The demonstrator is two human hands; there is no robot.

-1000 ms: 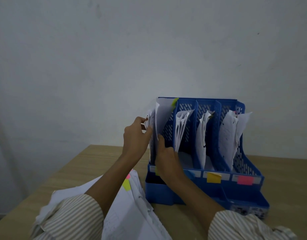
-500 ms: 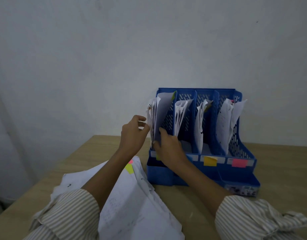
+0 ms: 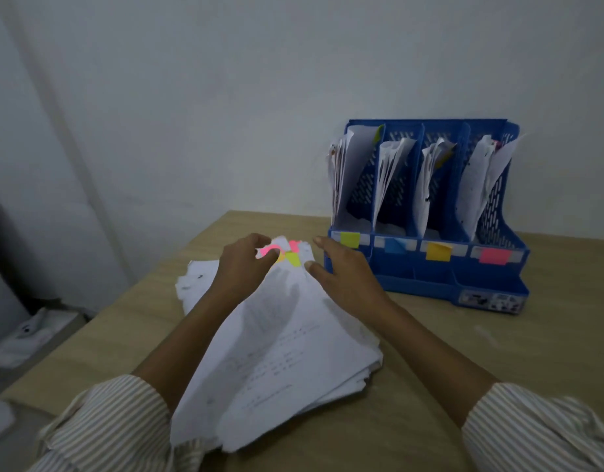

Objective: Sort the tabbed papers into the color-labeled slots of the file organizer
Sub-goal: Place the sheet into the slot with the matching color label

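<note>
My left hand (image 3: 243, 267) sits at the far end of the paper stack (image 3: 276, 349), its fingers curled, and its grip is pinched on a curling pink tab (image 3: 268, 250) at the top sheet's corner. Beside that tab a yellow-green tab (image 3: 293, 258) and another pink tab (image 3: 294, 245) stick out from the same corner of the stack. The stack lies loosely fanned on the wooden worktop (image 3: 498, 342), running from my sleeves toward the wall. My right hand (image 3: 341, 270) hovers just right of the tabs, fingers spread and relaxed, its grip apart and holding nothing; whether the fingertips touch the paper I cannot tell. Further right the blue file organizer (image 3: 430, 267) stands upright near the wall, close beside the stack's far end. Its four slots each hold upright papers, and the front labels read, left to right, yellow-green label (image 3: 350, 240), blue label (image 3: 394, 246), orange-yellow label (image 3: 438, 251) and pink label (image 3: 494, 256).
</note>
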